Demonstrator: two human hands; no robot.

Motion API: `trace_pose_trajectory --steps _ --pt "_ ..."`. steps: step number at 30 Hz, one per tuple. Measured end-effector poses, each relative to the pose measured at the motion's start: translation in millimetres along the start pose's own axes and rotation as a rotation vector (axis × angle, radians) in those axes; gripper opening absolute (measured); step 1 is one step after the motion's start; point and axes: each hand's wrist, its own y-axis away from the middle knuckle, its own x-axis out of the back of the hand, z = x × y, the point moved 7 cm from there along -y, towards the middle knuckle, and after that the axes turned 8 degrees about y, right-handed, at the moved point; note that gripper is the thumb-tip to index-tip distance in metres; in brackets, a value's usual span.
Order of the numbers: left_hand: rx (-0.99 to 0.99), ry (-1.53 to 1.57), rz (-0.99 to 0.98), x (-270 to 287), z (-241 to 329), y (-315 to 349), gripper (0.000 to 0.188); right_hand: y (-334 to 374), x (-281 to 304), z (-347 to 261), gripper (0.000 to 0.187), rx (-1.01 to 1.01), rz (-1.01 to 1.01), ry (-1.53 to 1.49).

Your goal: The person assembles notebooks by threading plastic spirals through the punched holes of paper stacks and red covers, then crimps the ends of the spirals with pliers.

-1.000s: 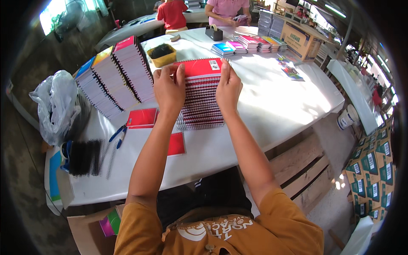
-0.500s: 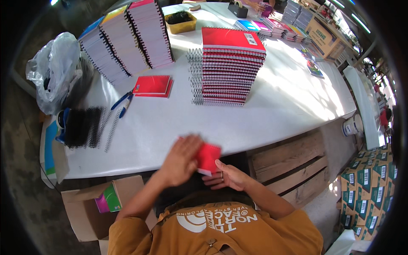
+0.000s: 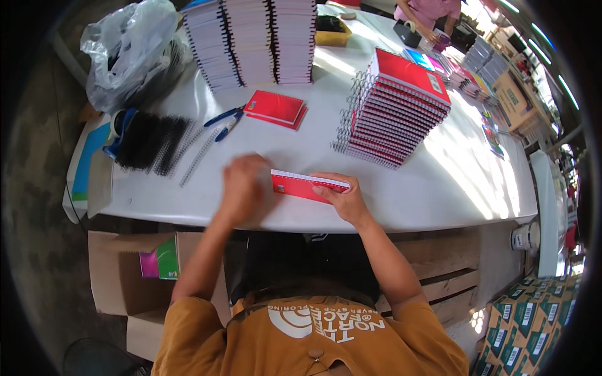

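Red notebook [image 3: 307, 185] — one — lies on the table [image 3: 433, 182]; right hand [image 3: 343, 197] pinches its edge; left hand [image 3: 243, 188] rests flat, fingers apart, touching its end.

Both hands have come up from below the worktop's near edge: the red notebook [image 3: 307, 186] now lies at that edge, right hand [image 3: 343, 199] on it, left hand [image 3: 243, 188] beside it.

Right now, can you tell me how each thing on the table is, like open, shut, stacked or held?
Red notebook: shut, flat on the white table, held.
Right hand: gripping that notebook's right end.
Left hand: blurred, at the notebook's left end.
Red-topped spiral stack: leaning pile.
Tall notebook stacks: upright.
Two red notebooks: shut, overlapping.
Blue pliers: lying flat.
Black spiral coils: loose heap.
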Motion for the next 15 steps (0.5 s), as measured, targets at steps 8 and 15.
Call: trace_pose_trajectory --steps 8,15 --pt "0.507 -0.028 0.272 77.9 -109.7 -16.3 0.03 -17.0 -1.3 -2.1 0.021 -0.008 -0.055 -0.017" --pt "0.346 0.688 -0.32 7.6 18.7 9.0 0.053 -16.5 -2.7 0.8 0.028 0.047 -0.023 -0.058"
